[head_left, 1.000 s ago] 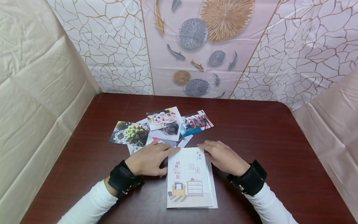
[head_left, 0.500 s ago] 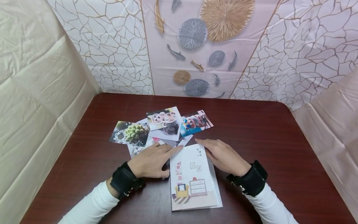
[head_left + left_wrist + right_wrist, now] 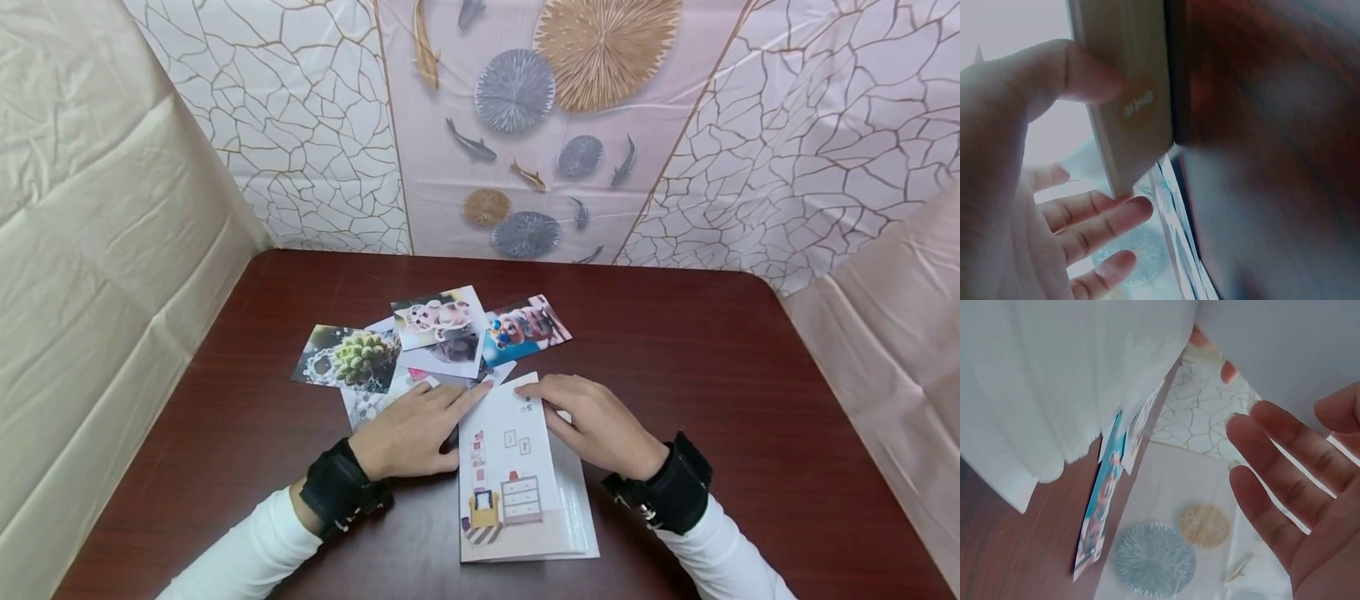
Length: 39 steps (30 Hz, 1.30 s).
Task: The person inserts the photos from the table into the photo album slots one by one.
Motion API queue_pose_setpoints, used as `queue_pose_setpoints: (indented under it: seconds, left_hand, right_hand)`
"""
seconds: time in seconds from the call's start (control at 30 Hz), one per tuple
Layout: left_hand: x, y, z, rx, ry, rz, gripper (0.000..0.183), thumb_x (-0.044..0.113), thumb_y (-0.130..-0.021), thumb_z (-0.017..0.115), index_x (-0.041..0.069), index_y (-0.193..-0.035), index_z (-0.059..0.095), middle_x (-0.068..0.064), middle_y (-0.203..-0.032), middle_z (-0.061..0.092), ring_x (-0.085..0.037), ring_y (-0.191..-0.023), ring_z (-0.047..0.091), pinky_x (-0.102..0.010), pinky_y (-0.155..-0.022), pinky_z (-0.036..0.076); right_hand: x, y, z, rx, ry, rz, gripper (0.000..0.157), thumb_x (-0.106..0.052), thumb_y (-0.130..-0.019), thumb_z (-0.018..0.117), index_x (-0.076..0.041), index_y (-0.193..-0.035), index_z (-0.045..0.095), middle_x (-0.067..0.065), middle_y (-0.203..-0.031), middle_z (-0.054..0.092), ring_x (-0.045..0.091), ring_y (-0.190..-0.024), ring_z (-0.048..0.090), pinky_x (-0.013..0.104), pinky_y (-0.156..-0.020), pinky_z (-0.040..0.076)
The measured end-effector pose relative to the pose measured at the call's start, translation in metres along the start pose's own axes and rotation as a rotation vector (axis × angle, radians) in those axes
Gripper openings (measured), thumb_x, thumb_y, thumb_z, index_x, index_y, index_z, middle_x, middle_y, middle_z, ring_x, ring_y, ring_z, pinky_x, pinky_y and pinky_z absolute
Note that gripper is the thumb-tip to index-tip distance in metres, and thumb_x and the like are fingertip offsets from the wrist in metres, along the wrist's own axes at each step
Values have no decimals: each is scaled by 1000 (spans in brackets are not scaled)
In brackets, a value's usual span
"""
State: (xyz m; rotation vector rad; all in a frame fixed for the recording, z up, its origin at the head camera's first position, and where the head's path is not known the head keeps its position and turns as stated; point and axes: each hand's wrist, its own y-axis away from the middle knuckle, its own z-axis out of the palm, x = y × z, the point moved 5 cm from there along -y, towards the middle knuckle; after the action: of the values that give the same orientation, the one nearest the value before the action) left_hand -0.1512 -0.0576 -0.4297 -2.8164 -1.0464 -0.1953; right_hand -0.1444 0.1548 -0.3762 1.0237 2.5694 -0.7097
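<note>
A slim photo album (image 3: 495,500) with a white cover, printed with a chair and a drawer chest, lies near the table's front. My left hand (image 3: 408,429) holds its left side, index finger along the top edge; in the left wrist view the thumb presses the spine (image 3: 1125,50). At the upper right corner, my right hand (image 3: 600,421) pinches the front cover and tilts it up, showing clear sleeves (image 3: 573,500) beneath. The raised cover (image 3: 1279,344) and the hanging pages (image 3: 1079,369) stand apart in the right wrist view.
Loose photos lie overlapped behind the album: a cactus print (image 3: 352,358), a kitten print (image 3: 438,317) and a blue-and-pink one (image 3: 527,329) among them. The dark red table (image 3: 697,350) ends at a patterned curtain (image 3: 300,125).
The album has shifted slightly right, and its top edge has moved farther back. My right hand has moved onto the upper corner, and the cover has lifted away from the sleeves.
</note>
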Motion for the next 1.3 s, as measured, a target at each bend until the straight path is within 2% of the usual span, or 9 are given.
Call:
queue_pose_setpoints:
  seconds: [0.2,0.37,0.47,0.6,0.77,0.87,1.0,1.17,1.3]
  left_hand:
    - [-3,-3,-5,35,160,-26,60,33,-96,50,18,-151,30,-4,-141,48,-15,-128,44,-37,-102,40]
    - [-7,-5,-7,34,440,-57,55,25,-98,48,20,-151,31,2,-135,48,-7,-102,51,-27,-83,46]
    - [-9,-5,-7,29,587,-75,56,28,-99,49,24,-152,28,5,-128,48,-7,-90,50,-27,-77,45]
    - [-11,-6,-8,56,713,-80,51,38,-99,48,26,-147,36,8,-124,50,-7,-90,53,-28,-78,47]
    - [-17,-7,-6,106,850,-93,37,42,-100,44,24,-132,49,7,-113,56,-9,-87,57,-31,-75,48]
    - [-21,-7,-9,134,877,-111,31,40,-101,43,22,-125,54,4,-106,58,-11,-85,57,-32,-75,47]
    - [-26,-6,-16,187,829,-128,25,35,-103,42,20,-117,57,3,-108,55,-13,-91,52,-34,-78,43]
    - [-31,-5,-25,250,779,-131,21,24,-103,43,14,-108,60,0,-103,53,-15,-90,46,-35,-77,39]
    - [-33,-2,-33,246,806,-133,22,18,-104,40,11,-105,61,-6,-90,54,-19,-81,48,-35,-73,40]
  right_hand:
    - [-8,-1,3,-5,-51,-40,33,-17,-94,58,-15,-127,60,-1,-123,63,8,-111,57,33,-86,51]
    - [-12,-1,9,-32,-84,-42,49,-22,-93,59,-16,-141,48,0,-131,58,10,-112,57,34,-87,50]
    - [-11,0,12,-32,-78,-20,62,-29,-93,61,-18,-148,37,3,-137,55,13,-114,57,36,-88,51]
    - [-10,0,14,-26,-66,14,73,-35,-92,61,-18,-153,26,6,-135,56,16,-113,59,39,-87,51]
    - [-4,0,23,-89,-26,62,69,-50,-94,53,-20,-152,29,3,-128,60,13,-109,59,37,-88,50]
    - [1,0,29,-130,13,53,62,-51,-95,51,-16,-146,42,2,-128,61,12,-114,56,37,-92,48]
    - [3,1,33,-161,57,7,52,-45,-95,54,-10,-133,56,1,-125,62,13,-117,54,37,-96,45]
    - [5,1,38,-196,80,-10,42,-39,-93,59,-10,-123,63,-1,-116,65,12,-111,55,37,-98,43]
    - [6,2,40,-221,92,-4,37,-37,-91,62,-12,-118,66,-2,-113,66,12,-109,55,34,-95,45]
